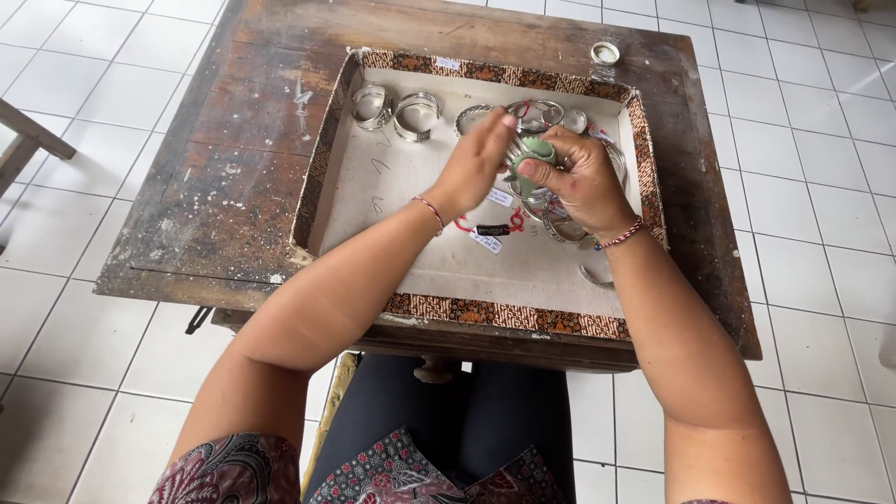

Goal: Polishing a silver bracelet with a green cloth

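Note:
My left hand (476, 166) and my right hand (581, 179) meet over a shallow tray (329, 149) with a patterned brown rim. Between them they hold a silver cuff bracelet with a pale green stone (534, 149); my right thumb presses on the stone and my left fingers curl over the band. More silver bracelets (415, 116) lie along the tray's far side, with several under my right hand. Small white tags on red string (487, 235) lie on the tray floor below my hands.
The tray rests on a worn dark wooden table (224, 177). A small round metal lid (605, 52) sits at the table's far right corner. White tiled floor (821, 140) surrounds the table; a wooden leg (28, 140) shows at the left.

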